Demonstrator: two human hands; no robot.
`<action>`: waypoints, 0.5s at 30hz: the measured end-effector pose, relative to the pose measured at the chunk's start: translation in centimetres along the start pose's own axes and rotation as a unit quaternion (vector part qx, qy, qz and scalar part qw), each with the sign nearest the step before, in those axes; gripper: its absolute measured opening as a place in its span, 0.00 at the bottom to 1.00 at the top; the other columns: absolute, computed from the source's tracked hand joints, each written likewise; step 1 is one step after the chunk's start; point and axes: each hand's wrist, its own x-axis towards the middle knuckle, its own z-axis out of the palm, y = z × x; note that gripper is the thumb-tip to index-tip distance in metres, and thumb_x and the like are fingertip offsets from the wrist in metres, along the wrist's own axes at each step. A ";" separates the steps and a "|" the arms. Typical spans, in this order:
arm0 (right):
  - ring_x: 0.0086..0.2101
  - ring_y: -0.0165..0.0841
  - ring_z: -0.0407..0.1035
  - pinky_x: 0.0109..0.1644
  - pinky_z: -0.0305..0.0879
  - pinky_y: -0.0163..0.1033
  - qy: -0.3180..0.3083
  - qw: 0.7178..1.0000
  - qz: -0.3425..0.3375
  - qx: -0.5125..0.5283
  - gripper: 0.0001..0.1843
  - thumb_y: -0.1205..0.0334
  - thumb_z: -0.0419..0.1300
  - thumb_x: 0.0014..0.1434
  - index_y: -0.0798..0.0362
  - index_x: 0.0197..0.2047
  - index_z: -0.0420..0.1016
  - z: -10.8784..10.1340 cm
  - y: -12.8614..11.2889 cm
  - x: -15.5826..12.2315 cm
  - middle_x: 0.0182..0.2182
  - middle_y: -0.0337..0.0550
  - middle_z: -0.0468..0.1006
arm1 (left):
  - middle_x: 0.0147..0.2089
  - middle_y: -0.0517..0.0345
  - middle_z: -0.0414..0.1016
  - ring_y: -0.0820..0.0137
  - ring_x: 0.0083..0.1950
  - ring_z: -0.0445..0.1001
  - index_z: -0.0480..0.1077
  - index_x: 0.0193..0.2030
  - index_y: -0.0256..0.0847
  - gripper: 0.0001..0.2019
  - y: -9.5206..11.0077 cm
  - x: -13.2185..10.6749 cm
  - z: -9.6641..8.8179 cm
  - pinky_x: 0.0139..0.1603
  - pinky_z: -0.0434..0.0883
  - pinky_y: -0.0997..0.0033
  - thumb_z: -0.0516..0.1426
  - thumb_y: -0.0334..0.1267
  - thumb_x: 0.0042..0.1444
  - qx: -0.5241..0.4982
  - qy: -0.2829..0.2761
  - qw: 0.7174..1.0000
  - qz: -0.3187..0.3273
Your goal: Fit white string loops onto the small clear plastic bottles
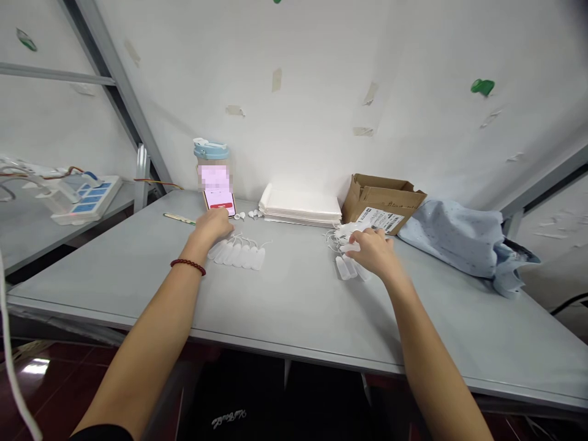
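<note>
White tags with strings are being handled at both hands; the step in hand is judged to be sorting or laying out by the piece. On the left, a row of tags (243, 256) is laid side by side on the grey table (294, 306), strings pointed toward the wall. On the right, a looser heap of tags (344, 233) is gathered just in front of the cardboard box (386, 199), strings tangled, with a few tags spread at its near edge. For the next move, a light pinch on a single tag seems called for, with its string kept free of the others.

Both arms are stretched forward over the table, well apart. The left hand (215, 224) is held low, palm down, at the far left end of the row, close to the propped phone (219, 202); its fingertips are hidden, so whether anything is grasped cannot be told. The right hand (374, 250) is bent inward over the heap, fingers curled, thumb and forefinger parted slightly about a tag; whether it is firmly gripped cannot be told.
</note>
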 end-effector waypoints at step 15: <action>0.47 0.46 0.62 0.47 0.54 0.49 0.169 0.972 -0.137 0.088 0.10 0.61 0.53 0.61 0.56 0.42 0.71 2.2 -3.5 -0.2 0.44 0.55 0.72 | 0.41 0.42 0.76 0.52 0.43 0.74 0.74 0.33 0.37 0.12 0.2 -0.4 -0.1 0.35 0.67 0.65 0.59 0.41 0.43 -0.022 0.021 0.999 0.016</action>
